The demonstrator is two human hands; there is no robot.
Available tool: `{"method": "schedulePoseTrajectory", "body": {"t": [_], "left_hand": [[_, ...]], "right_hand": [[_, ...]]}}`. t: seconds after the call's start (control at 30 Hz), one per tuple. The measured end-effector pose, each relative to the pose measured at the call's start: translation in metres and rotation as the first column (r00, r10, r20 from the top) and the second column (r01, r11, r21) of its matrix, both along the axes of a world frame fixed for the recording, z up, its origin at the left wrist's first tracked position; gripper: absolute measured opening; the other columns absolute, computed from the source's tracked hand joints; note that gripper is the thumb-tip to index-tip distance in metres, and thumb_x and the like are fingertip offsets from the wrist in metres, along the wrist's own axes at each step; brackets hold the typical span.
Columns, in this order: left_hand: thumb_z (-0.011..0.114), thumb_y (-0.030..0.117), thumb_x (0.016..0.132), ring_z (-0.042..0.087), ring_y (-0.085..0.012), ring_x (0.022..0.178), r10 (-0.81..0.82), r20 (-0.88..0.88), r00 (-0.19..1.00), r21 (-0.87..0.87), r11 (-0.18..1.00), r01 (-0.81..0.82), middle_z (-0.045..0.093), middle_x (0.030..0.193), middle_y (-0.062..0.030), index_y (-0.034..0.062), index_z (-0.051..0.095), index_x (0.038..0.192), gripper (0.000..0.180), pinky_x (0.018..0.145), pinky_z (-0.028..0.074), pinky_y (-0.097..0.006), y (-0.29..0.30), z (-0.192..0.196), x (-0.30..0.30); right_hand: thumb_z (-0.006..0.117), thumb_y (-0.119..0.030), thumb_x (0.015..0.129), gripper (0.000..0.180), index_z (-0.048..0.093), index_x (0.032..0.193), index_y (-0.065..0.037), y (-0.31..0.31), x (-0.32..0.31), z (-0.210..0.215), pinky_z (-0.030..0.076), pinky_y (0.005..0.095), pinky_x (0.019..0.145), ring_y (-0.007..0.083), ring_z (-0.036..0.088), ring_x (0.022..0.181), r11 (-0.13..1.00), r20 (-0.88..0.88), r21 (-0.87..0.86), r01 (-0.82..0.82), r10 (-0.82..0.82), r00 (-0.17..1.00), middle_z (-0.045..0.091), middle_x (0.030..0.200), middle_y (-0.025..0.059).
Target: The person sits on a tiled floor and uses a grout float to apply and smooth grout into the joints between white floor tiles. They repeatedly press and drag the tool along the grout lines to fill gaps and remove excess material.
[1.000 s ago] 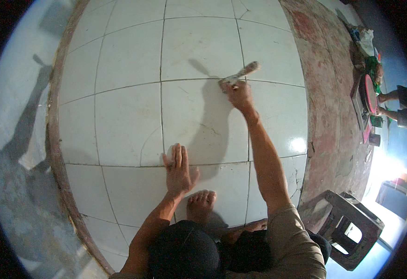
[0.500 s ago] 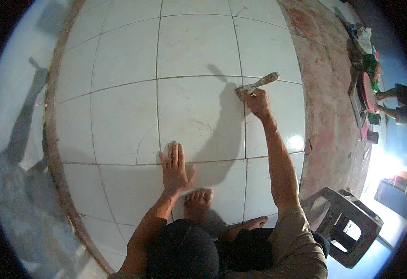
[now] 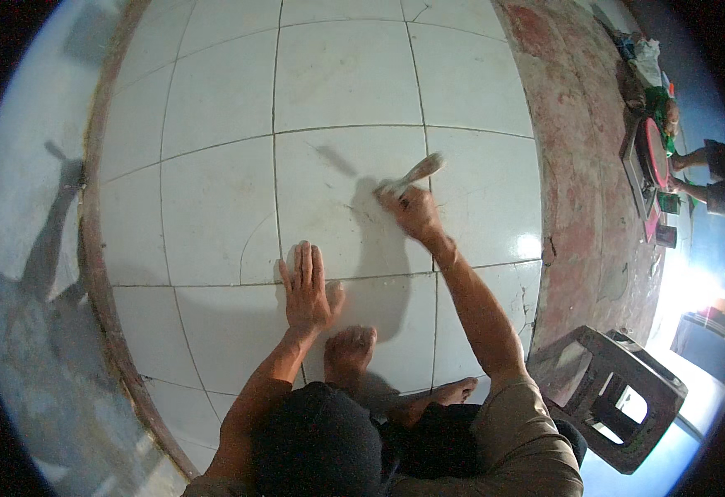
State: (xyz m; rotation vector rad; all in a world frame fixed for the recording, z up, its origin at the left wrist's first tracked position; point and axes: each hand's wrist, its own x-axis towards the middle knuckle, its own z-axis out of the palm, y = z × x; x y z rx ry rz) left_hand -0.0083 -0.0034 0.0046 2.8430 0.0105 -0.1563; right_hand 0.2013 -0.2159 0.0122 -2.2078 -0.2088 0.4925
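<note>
Over the white floor tiles [image 3: 346, 79], my right hand [image 3: 416, 215] grips a scraper [image 3: 425, 168] smeared with pale residue. Its handle sticks up to the right, while the blade end, blurred and partly hidden by my fingers, points left toward the middle tile. My left hand [image 3: 308, 294] lies flat with fingers stretched out, palm down at the grout line in front of my bare foot [image 3: 348, 352]. Faint marks and smudges dot the tile near the scraper. Whether the blade touches the surface I cannot tell.
A dark plastic stool [image 3: 619, 402] is at the lower right. Beyond a reddish worn cement strip [image 3: 578, 166], another person's legs [image 3: 698, 178] show beside a pink-rimmed round item [image 3: 655, 153] and small containers [image 3: 667, 236]. A wall [image 3: 23, 348] runs along the left.
My right hand has moved left and a little nearer to me with the scraper, from the grout joint onto the middle tile. My left hand stays flat in place.
</note>
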Motion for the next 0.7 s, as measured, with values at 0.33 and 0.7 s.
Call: {"method": "schedulePoseTrajectory", "body": {"t": [0.33,0.7], "left_hand": [[0.058,0.038,0.093,0.014,-0.0446,0.155,-0.013,0.058,0.998,-0.069,0.997,0.017,0.019,0.166,-0.0270,-0.0076,0.021,0.157,0.087,0.122,0.003,-0.068,-0.003,-0.005,0.006],[0.056,0.055,0.094,0.002,-0.0393,0.158,-0.115,-0.111,0.987,-0.103,0.989,0.103,0.006,0.169,-0.0253,-0.0061,0.008,0.160,0.102,0.122,-0.009,-0.067,0.012,0.012,0.004]], "right_hand": [[0.066,-0.032,0.098,0.036,0.071,0.094,0.004,0.003,0.026,-0.030,0.057,0.0442,0.065,0.0305,0.074,0.076,0.990,0.181,0.121,0.075,-0.096,0.979,0.072,0.084,0.0233],[0.069,-0.023,0.093,0.023,0.069,0.097,-0.001,0.019,0.007,-0.039,0.057,0.0493,0.067,0.0407,0.071,0.079,0.998,0.265,0.011,-0.068,0.062,0.962,0.072,0.090,0.0213]]}}
